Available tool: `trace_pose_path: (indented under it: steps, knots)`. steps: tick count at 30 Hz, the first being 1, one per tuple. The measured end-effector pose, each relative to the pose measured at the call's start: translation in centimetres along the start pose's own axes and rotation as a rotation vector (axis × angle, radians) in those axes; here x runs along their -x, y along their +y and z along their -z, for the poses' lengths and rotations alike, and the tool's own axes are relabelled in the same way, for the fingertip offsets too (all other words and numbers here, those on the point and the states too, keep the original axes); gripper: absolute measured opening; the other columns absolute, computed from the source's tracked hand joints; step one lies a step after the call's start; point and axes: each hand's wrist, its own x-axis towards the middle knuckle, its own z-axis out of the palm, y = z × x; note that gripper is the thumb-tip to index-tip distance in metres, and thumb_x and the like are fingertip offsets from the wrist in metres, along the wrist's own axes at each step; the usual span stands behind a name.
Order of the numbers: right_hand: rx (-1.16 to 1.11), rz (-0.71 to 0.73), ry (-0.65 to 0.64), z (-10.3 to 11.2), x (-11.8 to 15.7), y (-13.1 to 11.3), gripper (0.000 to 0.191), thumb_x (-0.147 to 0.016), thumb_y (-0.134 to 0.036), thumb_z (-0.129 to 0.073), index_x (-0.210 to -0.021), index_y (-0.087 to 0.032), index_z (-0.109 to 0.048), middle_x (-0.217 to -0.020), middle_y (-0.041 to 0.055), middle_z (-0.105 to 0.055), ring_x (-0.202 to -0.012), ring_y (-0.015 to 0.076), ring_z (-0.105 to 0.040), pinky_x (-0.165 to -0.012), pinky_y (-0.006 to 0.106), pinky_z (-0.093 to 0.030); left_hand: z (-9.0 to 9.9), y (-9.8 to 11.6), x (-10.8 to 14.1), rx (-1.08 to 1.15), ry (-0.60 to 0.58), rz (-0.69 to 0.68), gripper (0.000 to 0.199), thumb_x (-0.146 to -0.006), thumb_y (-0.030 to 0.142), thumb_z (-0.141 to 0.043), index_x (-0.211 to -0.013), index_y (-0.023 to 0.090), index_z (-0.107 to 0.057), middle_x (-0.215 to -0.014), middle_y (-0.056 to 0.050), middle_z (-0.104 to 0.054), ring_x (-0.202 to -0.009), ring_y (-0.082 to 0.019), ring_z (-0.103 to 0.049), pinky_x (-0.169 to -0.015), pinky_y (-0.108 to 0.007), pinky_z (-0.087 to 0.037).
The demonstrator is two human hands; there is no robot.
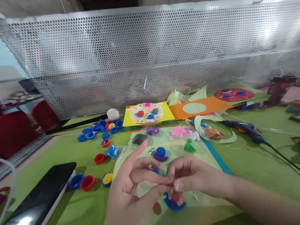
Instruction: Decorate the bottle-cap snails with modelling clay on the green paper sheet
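Note:
My left hand [133,190] and my right hand [194,179] meet at the fingertips over a pale yellow-green sheet [209,209]. Both pinch at something too small to make out; the left index finger points up and away. Beneath them, partly covered, lies a blue curved piece [175,204] with a bit of pink, and an orange-brown ridged piece [156,208] beside it. Just beyond the fingers sit a blue round cap [160,151] and a purple crescent [160,157]. Farther back are a dark lump [139,139], a pink clay bag [179,131] and a green lump [189,145].
A phone [31,209] lies at left, near red caps [87,182] and blue caps [76,181]. A decorated plate [148,113] rests on yellow card behind. At right is a glue gun [244,129] with its cord. A perforated metal panel [158,55] stands behind the table.

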Motion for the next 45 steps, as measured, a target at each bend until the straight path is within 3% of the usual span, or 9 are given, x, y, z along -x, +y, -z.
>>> trace_pose_path:
  steps: [6,11,14,20,22,26,31,37,45]
  knots:
    - [0.122,0.11,0.073,0.3,0.0,-0.2,0.034,-0.079,-0.044,-0.06,-0.072,-0.011,-0.065,-0.057,0.0013,-0.063,-0.05,0.0058,-0.057,-0.051,0.017,-0.045,0.3,0.6,-0.7,0.018,0.086,0.036,0.07,-0.067,0.02,-0.075,-0.129,0.028,-0.042,-0.063,0.004,-0.067,-0.091,-0.016,-0.059,-0.084,-0.029,-0.048]
    - [0.162,0.022,0.019,-0.5,0.1,-0.6,0.039,-0.081,-0.047,-0.056,-0.078,-0.01,-0.066,-0.068,0.0049,-0.066,-0.055,0.0066,-0.059,-0.053,0.018,-0.045,0.4,-0.1,-0.7,-0.159,-0.004,-0.042,0.067,-0.077,0.021,-0.066,-0.135,0.026,-0.034,-0.07,0.001,-0.07,-0.102,-0.019,-0.056,-0.088,-0.033,-0.046]
    - [0.114,0.009,0.002,-0.7,0.2,-0.7,0.036,-0.081,-0.044,-0.057,-0.081,-0.01,-0.068,-0.071,0.0057,-0.067,-0.057,0.0072,-0.061,-0.053,0.017,-0.045,0.7,-0.3,-0.7,-0.363,-0.005,-0.191,0.066,-0.081,0.02,-0.062,-0.137,0.027,-0.028,-0.074,0.002,-0.072,-0.103,-0.019,-0.055,-0.09,-0.035,-0.044]
    - [0.083,-0.005,0.083,-0.2,0.0,-0.3,0.028,-0.078,-0.038,-0.062,-0.084,-0.012,-0.07,-0.076,0.0072,-0.07,-0.06,0.0088,-0.064,-0.054,0.017,-0.044,1.9,0.1,-1.3,-0.932,-0.086,-0.747,0.057,-0.082,0.017,-0.06,-0.131,0.034,-0.037,-0.094,0.001,-0.073,-0.092,-0.022,-0.063,-0.083,-0.039,-0.041]
    - [0.096,-0.008,0.093,-0.1,0.0,-0.2,0.028,-0.078,-0.037,-0.062,-0.09,-0.013,-0.071,-0.08,0.0079,-0.071,-0.061,0.0084,-0.064,-0.054,0.017,-0.044,2.2,0.1,-1.4,-1.016,-0.111,-0.812,0.062,-0.083,0.014,-0.058,-0.135,0.034,-0.031,-0.099,0.001,-0.072,-0.096,-0.021,-0.063,-0.085,-0.039,-0.04]
    - [0.113,0.0,0.115,0.1,-0.1,0.0,0.025,-0.075,-0.034,-0.067,-0.091,-0.015,-0.071,-0.08,0.0066,-0.071,-0.06,0.0066,-0.063,-0.056,0.017,-0.044,2.4,-0.5,-1.4,-1.012,-0.131,-0.798,0.075,-0.084,0.017,-0.059,-0.142,0.027,-0.013,-0.088,0.003,-0.074,-0.103,-0.021,-0.061,-0.092,-0.039,-0.036]
    - [0.045,0.012,0.17,0.3,-0.1,0.2,0.025,-0.071,-0.034,-0.07,-0.083,-0.013,-0.072,-0.073,0.0058,-0.071,-0.059,0.007,-0.061,-0.063,0.02,-0.047,2.0,-0.9,-1.4,-1.029,-0.194,-0.756,0.083,-0.085,0.015,-0.058,-0.143,0.025,0.001,-0.105,-0.002,-0.069,-0.11,-0.02,-0.058,-0.098,-0.039,-0.035]
    - [0.01,-0.097,0.267,0.3,-0.2,0.2,0.024,-0.063,-0.035,-0.075,-0.075,-0.015,-0.072,-0.069,0.0028,-0.069,-0.059,0.0072,-0.062,-0.056,0.018,-0.043,1.6,-1.2,-1.6,-0.948,-0.191,-0.74,0.081,-0.085,0.02,-0.059,-0.143,0.023,-0.003,-0.099,-0.002,-0.071,-0.108,-0.02,-0.059,-0.101,-0.04,-0.035]
    - [0.041,-0.111,0.222,0.1,-0.2,0.1,0.027,-0.063,-0.035,-0.075,-0.079,-0.013,-0.073,-0.06,0.0018,-0.066,-0.053,0.0071,-0.059,-0.052,0.018,-0.041,1.6,-0.8,-1.3,-0.994,-0.172,-0.771,0.071,-0.083,0.016,-0.061,-0.139,0.025,-0.02,-0.109,-0.003,-0.067,-0.112,-0.022,-0.056,-0.097,-0.041,-0.04]
